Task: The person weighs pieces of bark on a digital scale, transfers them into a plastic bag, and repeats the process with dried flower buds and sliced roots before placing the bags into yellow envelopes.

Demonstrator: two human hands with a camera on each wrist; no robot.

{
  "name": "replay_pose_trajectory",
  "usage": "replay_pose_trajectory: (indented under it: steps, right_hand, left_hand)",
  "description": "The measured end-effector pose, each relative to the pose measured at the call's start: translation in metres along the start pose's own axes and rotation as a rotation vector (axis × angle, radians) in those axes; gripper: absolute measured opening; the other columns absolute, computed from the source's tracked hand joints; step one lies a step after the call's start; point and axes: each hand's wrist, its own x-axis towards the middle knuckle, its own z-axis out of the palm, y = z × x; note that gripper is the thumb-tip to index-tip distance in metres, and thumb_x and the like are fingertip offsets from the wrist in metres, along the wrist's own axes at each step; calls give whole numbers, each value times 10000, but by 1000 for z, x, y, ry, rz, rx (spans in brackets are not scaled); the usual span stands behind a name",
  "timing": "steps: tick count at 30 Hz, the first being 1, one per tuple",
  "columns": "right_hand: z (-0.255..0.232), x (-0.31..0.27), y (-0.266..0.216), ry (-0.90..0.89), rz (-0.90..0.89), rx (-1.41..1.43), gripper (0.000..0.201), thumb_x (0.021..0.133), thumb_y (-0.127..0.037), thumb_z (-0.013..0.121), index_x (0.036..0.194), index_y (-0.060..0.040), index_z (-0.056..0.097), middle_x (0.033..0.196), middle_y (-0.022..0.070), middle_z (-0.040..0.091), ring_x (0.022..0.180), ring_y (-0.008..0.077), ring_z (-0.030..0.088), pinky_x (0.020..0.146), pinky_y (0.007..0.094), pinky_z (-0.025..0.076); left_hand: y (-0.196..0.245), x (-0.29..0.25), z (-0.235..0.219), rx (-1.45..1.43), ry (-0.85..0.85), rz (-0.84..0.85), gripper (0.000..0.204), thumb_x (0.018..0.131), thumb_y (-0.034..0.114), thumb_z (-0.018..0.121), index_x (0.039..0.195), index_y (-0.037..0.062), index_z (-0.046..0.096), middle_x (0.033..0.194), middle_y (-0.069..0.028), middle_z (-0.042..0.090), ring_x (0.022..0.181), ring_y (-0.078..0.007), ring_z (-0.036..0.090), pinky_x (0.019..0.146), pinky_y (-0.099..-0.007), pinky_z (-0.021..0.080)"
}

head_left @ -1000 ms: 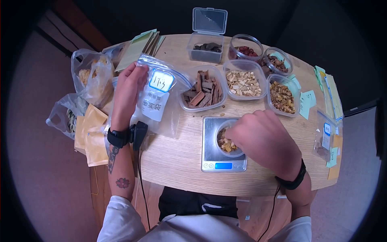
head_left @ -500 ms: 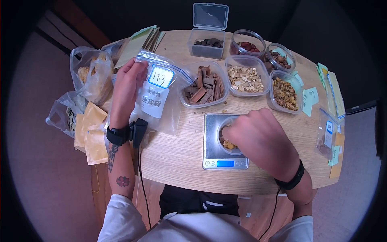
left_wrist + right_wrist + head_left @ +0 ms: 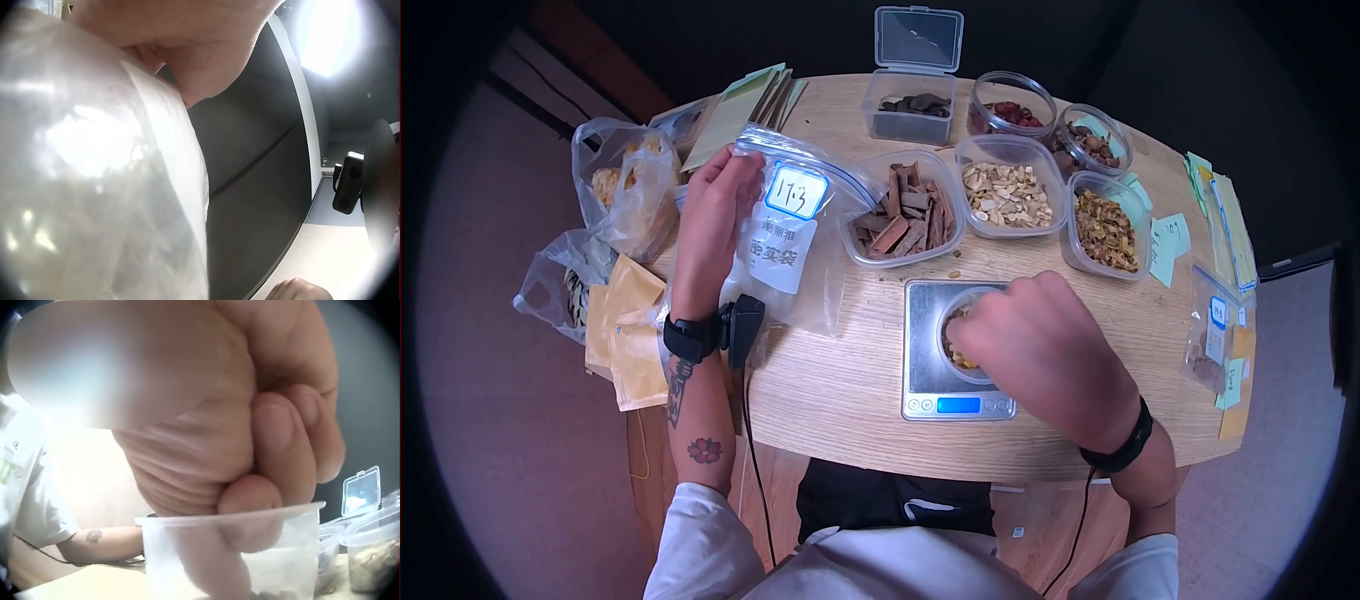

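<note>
My left hand [image 3: 712,235] grips the upper left edge of a clear zip bag [image 3: 825,290] labelled 17.3. The bag hangs over the table with its zip edge uppermost; in the left wrist view its shiny plastic fills the left side. My right hand [image 3: 1055,350] reaches down into a small clear cup [image 3: 972,378] on a digital scale [image 3: 922,345] with a lit blue display. In the right wrist view the thumb [image 3: 215,565] reaches below the cup rim, close to dried pieces [image 3: 278,595], with other fingers curled. I cannot tell whether the fingertips pinch any pieces.
Behind the scale stand tubs of bark strips [image 3: 905,215], pale slices [image 3: 1008,195] and yellow-brown pieces [image 3: 1105,230]. Farther back are a lidded box [image 3: 910,115] and two round tubs. Plastic bags [image 3: 635,190] and paper envelopes [image 3: 635,330] lie left; another zip bag [image 3: 1208,340] lies right.
My right hand stays over the cup, its fingers shifting slightly within it. The left hand keeps holding the zip bag almost still. The whole head view has shifted a little.
</note>
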Motion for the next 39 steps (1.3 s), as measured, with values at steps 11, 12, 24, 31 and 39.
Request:
replay_pose_trajectory:
  steps: [11,12,24,31,39]
  right_hand:
    - [-16,9,8,-103,62,49,56,768,-130,634,721,-135,603,667,18,579,641,245,571,633,348,403]
    - [-20,10,10,-112,75,53,72,771,-130,633,705,-134,604,651,21,589,623,251,583,608,353,403]
    - [-40,16,19,-66,136,128,23,776,-64,649,777,-80,666,700,44,670,562,241,598,510,349,436]
    - [-42,22,20,-103,168,186,17,751,-16,601,757,-29,592,675,87,595,558,271,580,500,366,440]
    - [-42,23,20,-127,199,239,49,737,13,596,766,-14,568,694,110,573,571,298,578,529,388,468]
  left_hand:
    - [-1,1,-2,-15,-7,-6,165,945,171,602,1011,24,636,853,44,577,733,-32,451,641,-206,326]
    - [0,0,0,-13,0,-7,165,946,171,601,1012,24,636,857,43,579,736,-32,453,642,-206,327]
    - [1,-1,1,12,-3,4,167,945,173,596,1008,24,639,864,37,581,754,-41,465,671,-205,344]
    - [1,-1,1,12,-4,7,164,948,173,594,1009,29,643,837,49,565,739,-38,454,658,-206,338]
    - [0,0,0,8,-4,4,161,949,175,596,1000,31,646,822,51,558,718,-32,437,637,-206,324]
